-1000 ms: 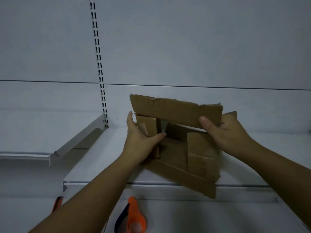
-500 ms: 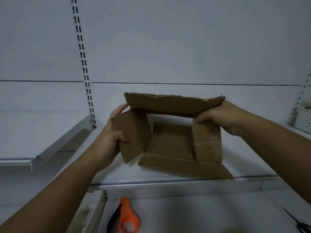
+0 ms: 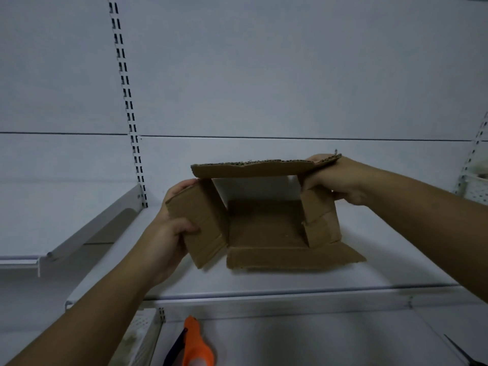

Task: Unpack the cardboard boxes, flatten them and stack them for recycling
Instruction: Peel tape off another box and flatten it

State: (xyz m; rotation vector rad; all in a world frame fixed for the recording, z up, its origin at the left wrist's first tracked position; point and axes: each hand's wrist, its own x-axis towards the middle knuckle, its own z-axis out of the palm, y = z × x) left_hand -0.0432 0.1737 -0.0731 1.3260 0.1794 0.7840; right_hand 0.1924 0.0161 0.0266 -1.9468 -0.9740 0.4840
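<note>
Cardboard box (image 3: 264, 225) between gripping hands (image 3: 169, 233)

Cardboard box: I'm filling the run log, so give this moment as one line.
stage: flattening | cardboard box: open on shelf | left hand: grip on left flap | right hand: grip on right corner

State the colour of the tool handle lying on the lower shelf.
Bright orange tool handle, with a dark strap beside it; head view.

one cardboard box (image 3: 264, 225), two hands, one orange tool (image 3: 196, 347), one pair of scissors (image 3: 462, 352), two shelves.
</note>
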